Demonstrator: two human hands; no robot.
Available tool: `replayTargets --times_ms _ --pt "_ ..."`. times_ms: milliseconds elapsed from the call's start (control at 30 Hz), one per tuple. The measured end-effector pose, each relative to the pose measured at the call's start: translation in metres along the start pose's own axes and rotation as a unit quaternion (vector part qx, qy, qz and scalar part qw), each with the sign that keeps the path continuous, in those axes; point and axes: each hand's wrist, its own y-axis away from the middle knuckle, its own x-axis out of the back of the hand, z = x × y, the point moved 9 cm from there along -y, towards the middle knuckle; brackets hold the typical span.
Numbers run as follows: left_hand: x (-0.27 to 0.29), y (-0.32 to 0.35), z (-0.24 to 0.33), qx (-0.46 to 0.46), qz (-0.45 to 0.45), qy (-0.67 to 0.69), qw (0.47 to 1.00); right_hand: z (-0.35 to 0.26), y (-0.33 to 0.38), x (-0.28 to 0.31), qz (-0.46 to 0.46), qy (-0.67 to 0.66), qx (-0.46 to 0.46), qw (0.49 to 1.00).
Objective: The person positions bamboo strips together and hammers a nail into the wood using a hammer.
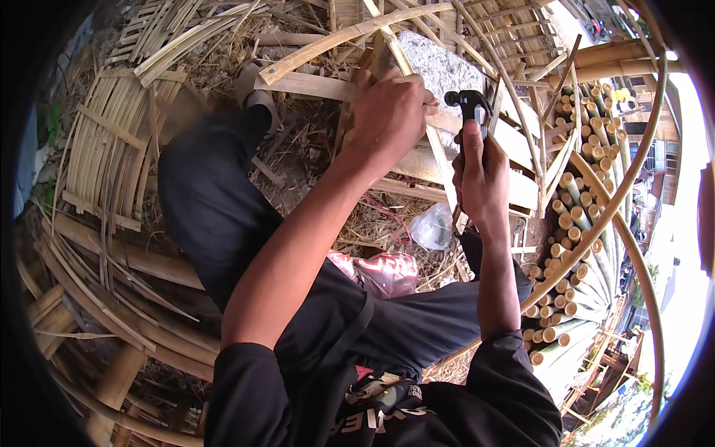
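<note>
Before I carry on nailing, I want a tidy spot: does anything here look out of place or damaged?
Nothing looks damaged. The left hand steadies a bamboo strip while the right hand grips a hammer. Only loose items stand out: a clear plastic bag and a pink plastic bag lying among the straw.

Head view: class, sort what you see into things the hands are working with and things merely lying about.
In use:
left hand
right hand
hammer
bamboo slat frame

Lying about:
clear plastic bag
red and white bag
stacked bamboo poles
woven bamboo panel

Crumpled pink-red plastic bag [383,270] and clear bag [434,226] on straw.
</note>
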Motion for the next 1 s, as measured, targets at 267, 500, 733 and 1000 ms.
replayTargets --times_ms 267,500,733,1000 --pt "-0.003 0.000 0.001 -0.007 -0.023 0.004 1.000 -0.004 0.007 0.008 -0.010 -0.128 -0.032 0.991" --pt "0.001 0.000 0.004 -0.019 -0.004 -0.001 1.000 -0.010 0.008 0.010 0.036 -0.132 0.018 0.990" --pt "-0.003 0.002 0.004 -0.023 -0.005 0.019 1.000 -0.004 0.005 0.012 0.056 -0.144 0.019 0.988" --pt "0.000 0.001 0.001 -0.025 0.001 0.019 1.000 -0.002 -0.002 -0.003 -0.032 0.032 -0.013 0.999"
